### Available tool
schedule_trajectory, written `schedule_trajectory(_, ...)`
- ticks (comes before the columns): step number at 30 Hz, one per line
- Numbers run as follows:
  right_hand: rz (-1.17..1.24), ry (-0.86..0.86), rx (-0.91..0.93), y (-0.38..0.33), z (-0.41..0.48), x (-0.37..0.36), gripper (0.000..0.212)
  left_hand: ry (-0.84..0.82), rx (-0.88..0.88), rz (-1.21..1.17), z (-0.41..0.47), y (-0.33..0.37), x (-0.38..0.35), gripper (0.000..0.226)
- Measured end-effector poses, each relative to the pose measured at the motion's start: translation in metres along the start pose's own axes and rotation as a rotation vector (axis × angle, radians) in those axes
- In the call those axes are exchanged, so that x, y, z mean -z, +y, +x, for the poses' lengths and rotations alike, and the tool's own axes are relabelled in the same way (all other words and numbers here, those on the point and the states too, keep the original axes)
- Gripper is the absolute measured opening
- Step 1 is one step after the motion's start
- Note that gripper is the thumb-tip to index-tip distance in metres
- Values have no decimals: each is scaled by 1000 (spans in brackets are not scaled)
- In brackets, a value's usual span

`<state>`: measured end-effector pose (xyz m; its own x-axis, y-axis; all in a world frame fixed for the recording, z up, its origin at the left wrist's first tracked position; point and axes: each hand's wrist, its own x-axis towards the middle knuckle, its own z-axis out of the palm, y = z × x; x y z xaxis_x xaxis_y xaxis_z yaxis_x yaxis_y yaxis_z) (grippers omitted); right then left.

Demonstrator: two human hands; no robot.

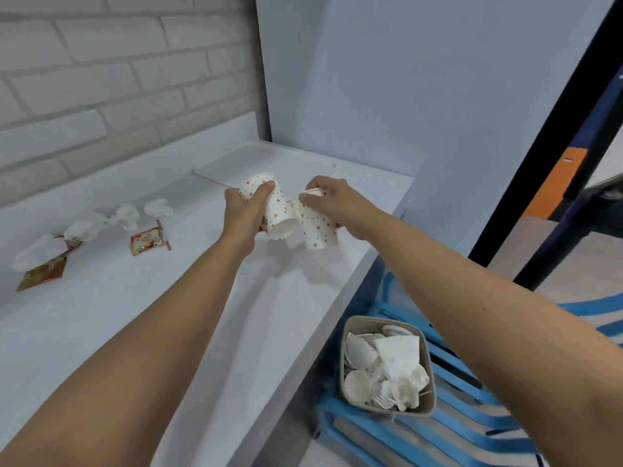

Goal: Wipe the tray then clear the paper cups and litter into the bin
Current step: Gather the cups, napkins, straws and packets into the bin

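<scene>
Above the white counter (135, 315), the left hand (244, 210) curls its fingers round orange-dotted paper cups (279, 214), tilted base-down. The right hand (332, 197) pinches another dotted cup (315, 230) by its rim, and the two touch. The white tray (236, 160) lies at 12 o'clock from them, by the wall. Crumpled tissues (124, 215) and sachets (147, 241) lie scattered at 9 o'clock. The bin (374, 319), full of paper waste, stands on the floor at 5 o'clock, just beside a blue plastic stack (455, 399)
</scene>
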<state>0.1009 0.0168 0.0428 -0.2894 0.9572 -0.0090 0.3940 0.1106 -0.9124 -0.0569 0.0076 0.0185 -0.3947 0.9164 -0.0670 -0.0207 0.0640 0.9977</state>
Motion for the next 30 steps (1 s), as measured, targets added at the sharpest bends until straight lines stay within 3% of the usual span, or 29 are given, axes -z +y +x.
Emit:
schedule_trajectory(2,90,-75,-61,19,-11,22,6,7,24,7,-9,-1,-25,52)
schedule_trajectory(7,153,-89,-167,63,-29,64,40,52,2,62,-34,-11,-80,56)
schedule_trajectory(12,-83,-205,-213,92,-54,85,69,94,-220,124,-49,-19,-116,49)
schedule_trajectory(17,-15,-234,-172,111,-61,87,101,-31,-402,298,-68,-44,-146,49)
schedule_trajectory(30,114,-278,-102,128,-67,85,102,-25,-328,350,-85,-63,-147,49)
